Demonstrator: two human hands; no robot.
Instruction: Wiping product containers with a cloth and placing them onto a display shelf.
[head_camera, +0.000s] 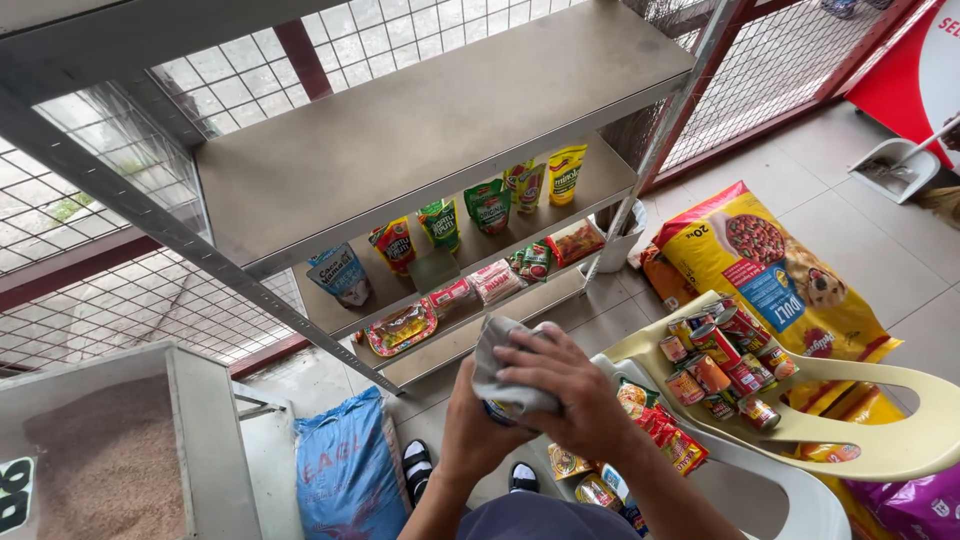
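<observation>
My right hand (570, 385) presses a grey cloth (497, 350) around a small can (498, 411), of which only a bit of blue label shows below the cloth. My left hand (472, 425) grips the can from underneath. Both hands are held in front of a grey metal shelf unit (420, 120). Just to the right, a pale yellow plastic chair (890, 440) carries several cans (722, 360) on its seat.
The shelves hold several sauce pouches (490, 205) and flat packets (402, 327). A large yellow pet food bag (770, 270) lies on the tiled floor, a blue sack (345, 470) stands at lower left, and a bin of grain (100, 460) sits at far left. More packets (675, 440) lie under the chair.
</observation>
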